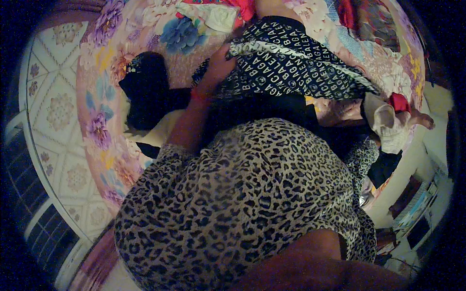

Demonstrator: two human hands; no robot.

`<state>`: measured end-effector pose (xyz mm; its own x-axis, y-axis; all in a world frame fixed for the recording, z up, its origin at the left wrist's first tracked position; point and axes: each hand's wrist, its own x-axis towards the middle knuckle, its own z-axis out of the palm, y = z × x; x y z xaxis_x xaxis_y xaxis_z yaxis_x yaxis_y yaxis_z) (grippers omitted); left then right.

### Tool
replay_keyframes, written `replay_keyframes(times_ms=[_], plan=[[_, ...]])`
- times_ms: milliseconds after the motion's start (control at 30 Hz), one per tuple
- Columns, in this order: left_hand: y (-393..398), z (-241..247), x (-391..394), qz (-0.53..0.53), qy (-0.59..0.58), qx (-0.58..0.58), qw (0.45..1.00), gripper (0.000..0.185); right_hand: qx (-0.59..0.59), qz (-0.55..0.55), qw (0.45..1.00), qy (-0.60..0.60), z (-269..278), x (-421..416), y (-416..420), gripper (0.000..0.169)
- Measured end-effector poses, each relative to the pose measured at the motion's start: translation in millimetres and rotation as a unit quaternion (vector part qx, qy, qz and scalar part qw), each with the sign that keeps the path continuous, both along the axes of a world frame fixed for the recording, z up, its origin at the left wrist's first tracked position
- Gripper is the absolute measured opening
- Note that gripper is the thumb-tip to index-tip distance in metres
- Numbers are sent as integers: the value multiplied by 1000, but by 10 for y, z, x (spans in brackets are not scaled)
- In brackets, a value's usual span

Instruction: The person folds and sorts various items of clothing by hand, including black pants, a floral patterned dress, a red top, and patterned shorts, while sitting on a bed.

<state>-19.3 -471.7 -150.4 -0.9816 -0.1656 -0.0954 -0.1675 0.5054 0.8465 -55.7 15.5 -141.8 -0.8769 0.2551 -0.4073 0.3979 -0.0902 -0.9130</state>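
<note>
My left hand (pixel 222 65) grips the left end of a black printed garment (pixel 287 69) covered in rows of pale lettering. A whitish strip runs along the cloth, which stretches across to the right in front of my lap. My right sleeve (pixel 364 156) reaches out to the right side. The right hand is hardly visible there, beside a bunched white cloth (pixel 387 123) and a red piece of fabric (pixel 399 103); its grip cannot be made out. Dark cloth (pixel 262 109) lies between the garment and my leopard-print top (pixel 247 182).
A floral bedsheet (pixel 98 102) spreads beneath everything. Left of me lies a black garment (pixel 145 87). White and red clothes (pixel 218 16) lie at the far side, beside bare skin, perhaps a leg (pixel 273 8). Patterned floor tiles (pixel 60 109) show beyond the bed's left edge.
</note>
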Motion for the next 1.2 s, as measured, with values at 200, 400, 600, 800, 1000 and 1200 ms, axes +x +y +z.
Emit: replay_keyframes(times_ms=[200, 400, 600, 800, 1000, 1200], plan=[[325, 611, -367, 8, 42, 202, 978, 40, 19, 8, 1000, -1, -27, 38, 32, 37], [1591, 1007, -535, -236, 260, 224, 909, 49, 50, 31, 998, -2, -46, -17, 207, 36], [1949, 774, -173, -348, 188, 225, 890, 44, 74, 36, 997, 3, -114, -63, 291, 35], [1200, 528, -297, -240, 83, 182, 950, 29, 115, 40, 992, 14, -266, -105, 396, 35], [736, 503, -261, 18, -50, 304, 951, 30, 395, 161, 903, 38, -241, -179, 403, 36], [745, 506, -424, -15, -51, 245, 968, 29, 233, 84, 969, -1, -538, -199, 687, 42]])
